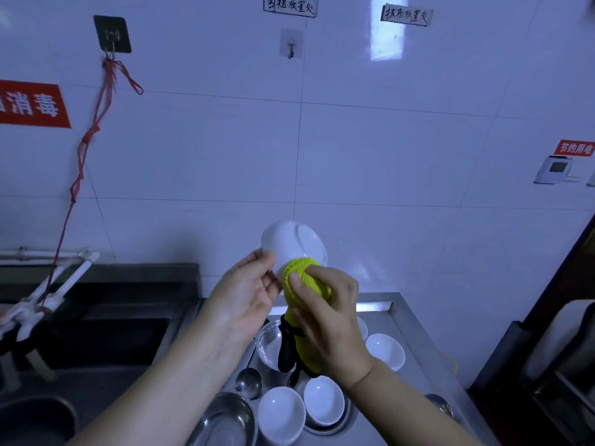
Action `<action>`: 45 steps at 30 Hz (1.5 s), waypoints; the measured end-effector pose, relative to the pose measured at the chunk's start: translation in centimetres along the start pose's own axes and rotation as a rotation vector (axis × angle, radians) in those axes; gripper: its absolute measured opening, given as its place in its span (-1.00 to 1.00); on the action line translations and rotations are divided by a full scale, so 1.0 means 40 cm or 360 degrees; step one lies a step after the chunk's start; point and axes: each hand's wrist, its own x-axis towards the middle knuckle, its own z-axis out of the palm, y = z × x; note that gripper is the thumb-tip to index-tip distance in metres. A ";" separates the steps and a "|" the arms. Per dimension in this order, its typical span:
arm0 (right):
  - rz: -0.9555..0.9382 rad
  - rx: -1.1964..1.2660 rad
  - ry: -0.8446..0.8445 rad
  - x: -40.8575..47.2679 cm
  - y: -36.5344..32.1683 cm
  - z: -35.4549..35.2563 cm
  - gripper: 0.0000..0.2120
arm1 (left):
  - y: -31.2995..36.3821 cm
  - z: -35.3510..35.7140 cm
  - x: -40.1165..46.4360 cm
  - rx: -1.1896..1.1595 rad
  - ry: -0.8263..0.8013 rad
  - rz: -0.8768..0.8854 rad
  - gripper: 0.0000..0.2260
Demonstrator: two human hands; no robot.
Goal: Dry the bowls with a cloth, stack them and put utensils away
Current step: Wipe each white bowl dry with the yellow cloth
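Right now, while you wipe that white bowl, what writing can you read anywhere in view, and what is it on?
"围裙放置处": handwritten white paper label on the tiled wall, above a clear adhesive hook.
"抹布放置处": second handwritten paper label, further right; first character is unclear.
"消毒": large red sign at the left edge; its start is cut off.
"节约用电": small red sticker above the white wall switch.
Nothing readable on the bowls or cloth.

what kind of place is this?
Probably a commercial or canteen kitchen wash area: white tiled wall with a red printed sign, dark steel sink, and white ceramic bowls on a stainless counter.
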 end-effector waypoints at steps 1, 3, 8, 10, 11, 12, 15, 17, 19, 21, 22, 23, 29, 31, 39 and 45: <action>0.0009 0.0000 0.0026 0.011 0.005 -0.001 -0.68 | -0.005 0.005 -0.002 -0.0059 0.0005 -0.0018 -0.84; 0.0139 0.0062 0.0027 0.051 -0.001 -0.002 -0.71 | -0.017 0.012 -0.003 -0.0109 -0.0018 -0.0022 -0.85; 0.0262 0.0048 -0.0073 0.085 -0.018 0.010 -0.67 | -0.030 0.030 0.001 0.0064 -0.0098 -0.0050 -0.91; 0.0091 0.0065 -0.0068 0.067 0.007 0.005 -0.66 | -0.030 0.027 0.004 -0.0020 -0.0049 -0.0059 -0.92; 0.0056 0.0122 -0.0047 0.056 0.020 0.000 -0.66 | -0.029 0.027 0.002 -0.0100 -0.0024 -0.0064 -0.91; 0.0086 0.0202 -0.0018 0.046 0.030 -0.005 -0.65 | -0.029 0.026 0.000 -0.0166 0.0007 -0.0067 -0.89; 0.0504 0.0522 0.0103 0.038 0.040 -0.016 -0.63 | -0.030 0.023 -0.001 -0.0276 0.0069 -0.0070 -0.84; 0.0758 0.0670 0.0127 0.052 0.029 -0.014 -0.64 | -0.036 0.025 0.001 -0.0317 0.0087 -0.0061 -0.84; 0.0748 0.0609 0.0092 0.072 0.012 -0.004 -0.63 | -0.044 0.033 0.008 -0.0327 0.0076 -0.0059 -0.84; 0.0514 0.0424 0.0052 0.082 0.004 0.007 -0.61 | -0.048 0.042 0.014 -0.0312 0.0038 -0.0069 -0.83; 0.0389 0.0354 0.0036 0.077 0.011 0.011 -0.61 | -0.048 0.044 0.015 -0.0313 0.0034 -0.0067 -0.83; 0.0324 0.0330 0.0029 0.070 0.020 0.012 -0.62 | -0.048 0.042 0.018 -0.0326 0.0033 -0.0063 -0.84; 0.1047 0.0995 0.0169 0.053 0.027 -0.005 -0.62 | -0.048 0.021 0.008 -0.0443 -0.0009 -0.0071 -0.86; 0.1340 0.1250 0.0187 0.066 0.028 -0.011 -0.63 | -0.042 0.007 0.006 -0.0381 -0.0044 -0.0064 -0.86; 0.1613 0.1463 0.0053 0.161 0.065 -0.055 -0.68 | -0.008 -0.060 0.010 0.0593 -0.0445 0.0044 -0.88; 0.1151 0.1092 -0.0591 0.183 0.047 -0.076 -0.75 | -0.003 -0.083 0.002 0.1553 -0.0650 0.0130 -0.90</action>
